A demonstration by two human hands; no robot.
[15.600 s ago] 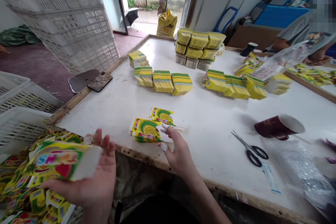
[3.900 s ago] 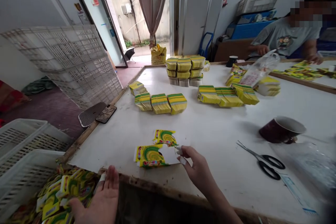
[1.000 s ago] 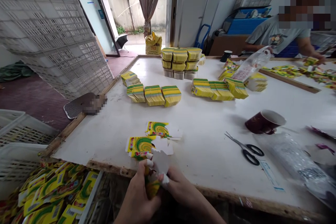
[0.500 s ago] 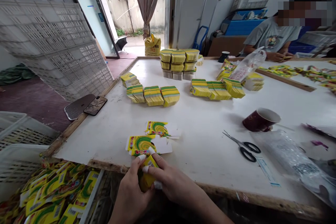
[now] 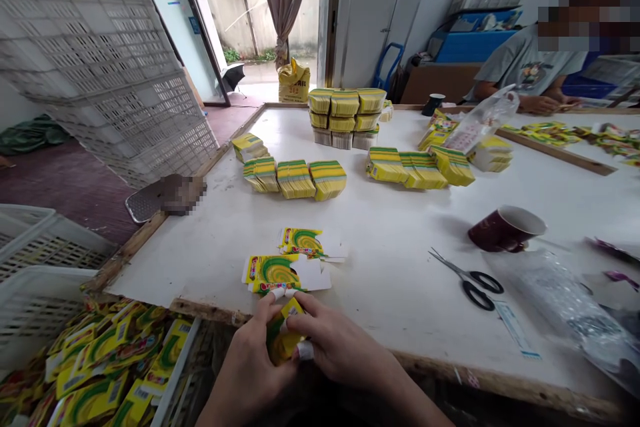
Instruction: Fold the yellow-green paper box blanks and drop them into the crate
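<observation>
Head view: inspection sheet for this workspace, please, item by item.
Surface: white table, with a worn wooden edge on the near side.
Job's things: yellow carton held at the table's near edge; flat stack of printed cartons just beyond it; single flat carton behind that.
Clutter: scissors, maroon mug and clear plastic bag to the right; banded bundles in rows mid-table; tall pile at the far end.
Hands: left hand and right hand both closed on the yellow carton.
Cables: nothing seen.
Surroundings: basket of loose cartons at lower left; white crates leaning at left; another person seated at far right; open doorway.
</observation>
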